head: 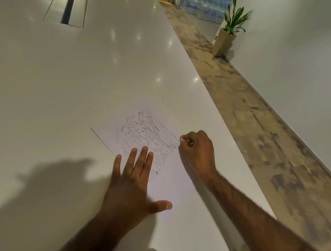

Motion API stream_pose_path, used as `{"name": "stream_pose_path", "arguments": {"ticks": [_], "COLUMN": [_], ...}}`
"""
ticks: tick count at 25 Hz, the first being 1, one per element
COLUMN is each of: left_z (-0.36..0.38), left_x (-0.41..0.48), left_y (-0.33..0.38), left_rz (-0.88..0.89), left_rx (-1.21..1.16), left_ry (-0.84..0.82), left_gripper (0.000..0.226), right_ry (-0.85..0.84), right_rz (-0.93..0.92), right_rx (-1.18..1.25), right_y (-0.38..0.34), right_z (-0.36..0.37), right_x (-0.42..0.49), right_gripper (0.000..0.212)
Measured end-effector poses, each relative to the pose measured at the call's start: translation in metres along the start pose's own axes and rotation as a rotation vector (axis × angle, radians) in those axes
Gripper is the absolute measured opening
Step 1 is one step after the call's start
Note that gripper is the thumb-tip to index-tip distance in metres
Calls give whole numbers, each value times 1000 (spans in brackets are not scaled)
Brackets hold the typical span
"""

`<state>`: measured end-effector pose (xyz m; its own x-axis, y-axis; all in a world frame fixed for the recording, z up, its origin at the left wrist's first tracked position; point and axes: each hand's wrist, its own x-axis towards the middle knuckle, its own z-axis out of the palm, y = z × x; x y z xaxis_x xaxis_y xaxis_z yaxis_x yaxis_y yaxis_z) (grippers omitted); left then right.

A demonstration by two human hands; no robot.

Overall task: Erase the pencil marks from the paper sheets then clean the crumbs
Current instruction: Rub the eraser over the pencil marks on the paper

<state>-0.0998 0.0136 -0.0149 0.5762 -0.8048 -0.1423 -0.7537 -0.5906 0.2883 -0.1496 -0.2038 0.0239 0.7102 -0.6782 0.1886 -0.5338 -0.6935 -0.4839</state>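
Hold: our left hand [132, 181] lies flat, pinning the paper [172, 179].
Grip: our right hand [198, 148] pinches the eraser [182, 138].
Stroke: we should rub the pencil marks [143, 132] lightly.

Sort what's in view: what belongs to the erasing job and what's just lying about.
In the job: paper sheet with pencil marks; small white eraser pinched in the right hand; left hand pressing the sheet flat.
Lying about: yellow pencil at the table's far edge; potted plant on the floor; cable hatch in the table.
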Motion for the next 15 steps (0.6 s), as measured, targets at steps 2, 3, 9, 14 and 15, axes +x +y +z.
{"name": "stream_pose_path", "arguments": {"ticks": [2, 3, 9, 14, 15], "left_z": [0, -3, -1, 0, 1], "left_x": [-2, -3, -2, -8, -8], "left_y": [2, 3, 1, 1, 0], "left_rz": [1, 3, 5, 42, 64], "left_rx": [4, 10, 14, -16, -19], "left_ry": [10, -11, 19, 22, 54], "left_gripper": [134, 134, 133, 132, 129], "right_ry": [17, 19, -50, -15, -35], "right_rz": [44, 26, -83, -30, -103], "right_rx": [40, 50, -56, 0, 15], "right_y": [2, -1, -4, -4, -11], "right_z": [-1, 1, 6, 3, 7], "right_x": [6, -3, -11, -4, -24], "right_gripper": [11, 9, 13, 11, 11]}}
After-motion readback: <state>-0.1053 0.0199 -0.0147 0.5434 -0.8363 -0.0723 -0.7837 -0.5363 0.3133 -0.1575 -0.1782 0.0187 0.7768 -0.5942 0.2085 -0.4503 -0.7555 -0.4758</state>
